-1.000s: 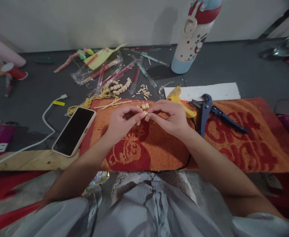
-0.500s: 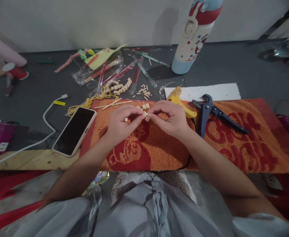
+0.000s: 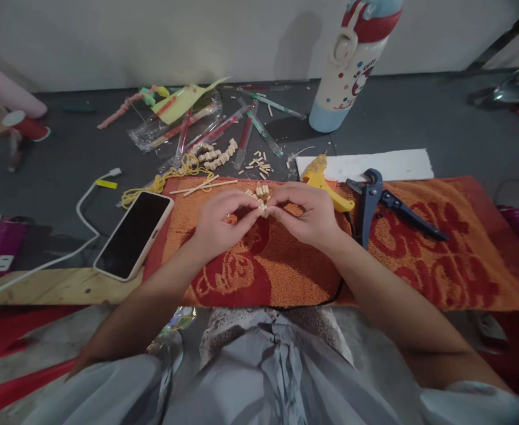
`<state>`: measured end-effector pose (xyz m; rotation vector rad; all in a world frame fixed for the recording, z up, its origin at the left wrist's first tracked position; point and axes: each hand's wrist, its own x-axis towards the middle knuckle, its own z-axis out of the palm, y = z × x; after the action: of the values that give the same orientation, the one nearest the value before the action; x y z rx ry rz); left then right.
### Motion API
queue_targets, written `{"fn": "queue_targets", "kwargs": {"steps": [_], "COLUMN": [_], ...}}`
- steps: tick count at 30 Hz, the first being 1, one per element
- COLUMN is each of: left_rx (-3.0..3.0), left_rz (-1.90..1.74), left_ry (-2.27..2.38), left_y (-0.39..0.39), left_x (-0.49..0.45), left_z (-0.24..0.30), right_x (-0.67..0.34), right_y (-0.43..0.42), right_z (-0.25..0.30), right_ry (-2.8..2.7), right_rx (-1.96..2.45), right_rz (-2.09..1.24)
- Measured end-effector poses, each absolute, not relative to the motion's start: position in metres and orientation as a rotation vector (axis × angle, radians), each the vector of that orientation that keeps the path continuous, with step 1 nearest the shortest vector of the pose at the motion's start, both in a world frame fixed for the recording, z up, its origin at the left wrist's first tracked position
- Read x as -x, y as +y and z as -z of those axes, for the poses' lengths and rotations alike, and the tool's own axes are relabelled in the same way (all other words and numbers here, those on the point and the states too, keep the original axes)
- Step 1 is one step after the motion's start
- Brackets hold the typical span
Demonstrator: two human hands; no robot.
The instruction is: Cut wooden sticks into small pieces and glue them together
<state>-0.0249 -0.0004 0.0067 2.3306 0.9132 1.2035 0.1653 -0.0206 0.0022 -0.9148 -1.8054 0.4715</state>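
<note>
My left hand (image 3: 221,221) and my right hand (image 3: 306,213) meet fingertip to fingertip over an orange and red towel (image 3: 418,254). Both pinch small pale wooden pieces (image 3: 263,206) between thumb and forefinger. A few more short wooden pieces (image 3: 259,190) lie on the towel just beyond the fingers. Thin wooden sticks (image 3: 203,186) rest at the towel's far left edge.
A black phone (image 3: 133,233) lies left of the towel, with a white cable (image 3: 82,206) and yellow cord (image 3: 170,177). A yellow glue gun (image 3: 323,180) and blue cutter (image 3: 374,198) lie right of my hands. Behind are wrapped sticks (image 3: 224,130), a wooden bead chain (image 3: 215,154), a decorated bottle (image 3: 348,65).
My left fingers have closed in a little tighter toward my right fingertips; the hands stay in the same place over the towel.
</note>
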Motion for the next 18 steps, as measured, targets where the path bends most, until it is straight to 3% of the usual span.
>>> {"fn": "queue_targets", "kwargs": {"steps": [18], "left_rx": [-2.274], "left_rz": [-1.145], "left_ry": [0.94], "left_y": [-0.0003], "left_x": [0.0249], "left_z": [-0.0045], "right_x": [-0.1664], "right_y": [-0.0201], "right_z": [-0.0025], "right_ry": [-1.81], "right_rx": [0.893], "right_rz": [-0.488]}}
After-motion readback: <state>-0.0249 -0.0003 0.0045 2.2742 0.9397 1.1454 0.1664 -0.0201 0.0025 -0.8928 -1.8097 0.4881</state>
